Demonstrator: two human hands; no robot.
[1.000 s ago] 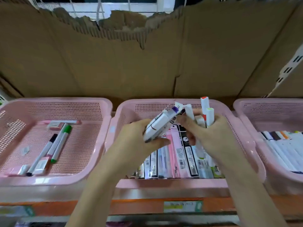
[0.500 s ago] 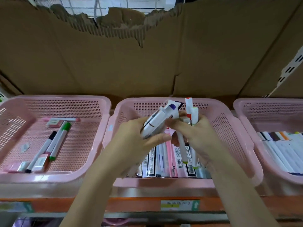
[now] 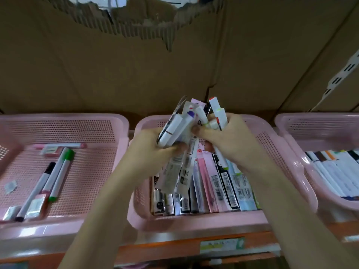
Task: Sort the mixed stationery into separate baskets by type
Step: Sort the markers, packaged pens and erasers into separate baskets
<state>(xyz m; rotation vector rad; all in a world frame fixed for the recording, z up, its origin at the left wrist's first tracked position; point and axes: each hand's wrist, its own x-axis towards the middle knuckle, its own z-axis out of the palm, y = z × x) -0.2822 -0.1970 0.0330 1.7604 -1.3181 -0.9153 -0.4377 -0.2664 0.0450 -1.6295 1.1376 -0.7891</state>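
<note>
Left hand (image 3: 153,150) grips packaged pens (image 3: 180,136), right hand (image 3: 231,140) clutches markers (image 3: 218,113) above middle basket (image 3: 194,222).

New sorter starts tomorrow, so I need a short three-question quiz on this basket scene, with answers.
1. True or false: the left hand holds nothing.
2. Which basket holds the green-capped marker? A) left basket B) middle basket C) right basket
3. Fill in: the white markers gripped by the right hand stick up above the ____ basket.

Key: 1 false, it grips a white purple-capped marker and flat packets; 2 A; 3 middle.
</note>
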